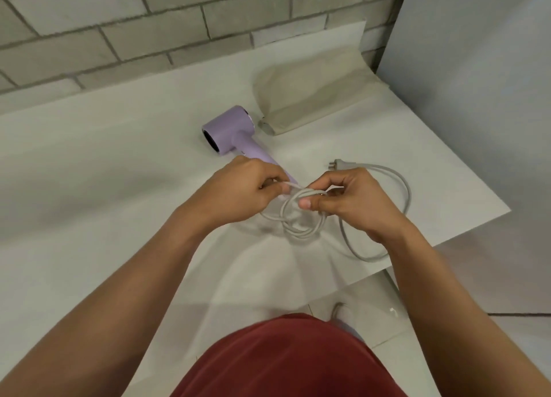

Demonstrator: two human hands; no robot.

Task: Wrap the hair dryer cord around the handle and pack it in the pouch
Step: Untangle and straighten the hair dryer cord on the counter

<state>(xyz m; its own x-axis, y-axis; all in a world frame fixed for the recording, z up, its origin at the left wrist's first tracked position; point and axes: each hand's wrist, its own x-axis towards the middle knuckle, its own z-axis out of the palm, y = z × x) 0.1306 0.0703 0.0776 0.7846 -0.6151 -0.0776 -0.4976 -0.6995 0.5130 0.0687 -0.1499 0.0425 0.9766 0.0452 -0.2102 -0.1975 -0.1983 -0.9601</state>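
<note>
A lilac hair dryer lies on its side on the white table, its handle running toward me. Its grey cord leaves the handle's end and forms a small coil between my hands, then a wide loop to the right that ends at the plug. My left hand pinches the cord right at the handle's end. My right hand grips the top of the coil between thumb and fingers. A beige fabric pouch lies flat behind the dryer, its opening facing the dryer.
A grey block wall runs along the table's far side. A pale panel stands at the right. The table's right edge cuts diagonally close to the cord loop, with tiled floor below. My red shirt fills the bottom.
</note>
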